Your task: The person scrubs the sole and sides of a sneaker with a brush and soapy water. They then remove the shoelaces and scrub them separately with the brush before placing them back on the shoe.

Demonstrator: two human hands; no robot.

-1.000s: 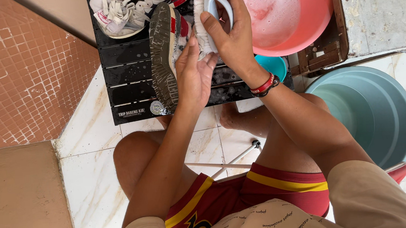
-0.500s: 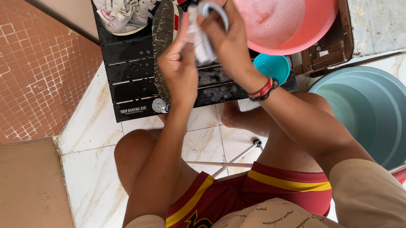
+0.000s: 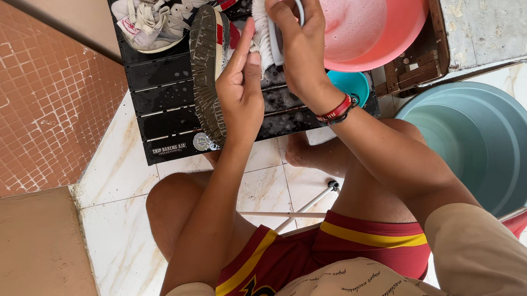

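Far left: red mosaic wall (image 3: pixel 28 104), then a black slatted table (image 3: pixel 161 121), wet and soapy. At its far edge, a spare white sneaker (image 3: pixel 147 19), laces loose, lying apart from the work.

Next, the shoe (image 3: pixel 207 71) itself, tipped on its side on the table, grey sole facing left. Left hand (image 3: pixel 240 96) clamped on the shoe's upper, fingers closed round it, thumb pointing up along the side. Just right, right hand (image 3: pixel 299 39) wrapped tight through the loop handle of a brush (image 3: pixel 263 26), bristles pressed to the shoe's side. Hands close together, nearly touching.

Likely trouble: shoe slipping from the soapy grip and sliding off the near table edge, wet slats giving little hold. Bristles so near the left thumb could rake it on a long stroke. A wide elbow swing could knock the pink basin (image 3: pixel 366 14), full of suds and just beside the brush hand, and slop it over.

Further right: small teal bowl (image 3: pixel 351 85) tucked under the wrist, part hidden. Big grey-blue bucket (image 3: pixel 482 143) on the tiled floor by the right knee, crowding that side.
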